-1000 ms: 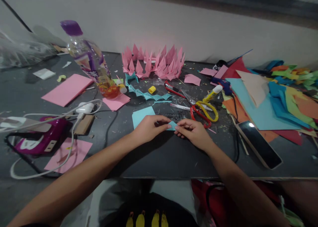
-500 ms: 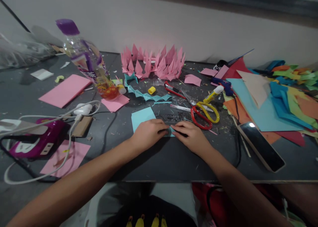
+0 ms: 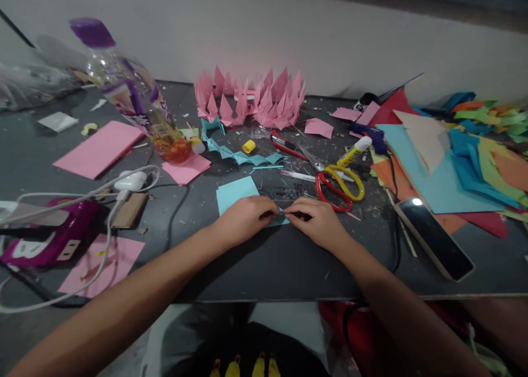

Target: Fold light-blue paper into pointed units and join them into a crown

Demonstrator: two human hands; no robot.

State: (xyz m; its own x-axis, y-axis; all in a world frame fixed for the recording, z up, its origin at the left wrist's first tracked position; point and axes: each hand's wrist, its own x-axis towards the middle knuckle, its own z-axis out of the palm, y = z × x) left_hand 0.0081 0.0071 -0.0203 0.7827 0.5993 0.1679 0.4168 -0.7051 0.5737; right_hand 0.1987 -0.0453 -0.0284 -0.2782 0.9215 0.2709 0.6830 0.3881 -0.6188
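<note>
Partly filled bottle; pinched blue paper

**Left hand and right hand held close, fingertips nearly meeting**

The bare left forearm is extended from between seven and eight o'clock, aimed toward two; the bare right forearm is extended from between four and five o'clock, aimed toward ten. Both hands are turned backs upward, with the fingers bent and gathered into a pinch. Only a narrow gap is left between them, near the view's centre, toward five o'clock.
</note>
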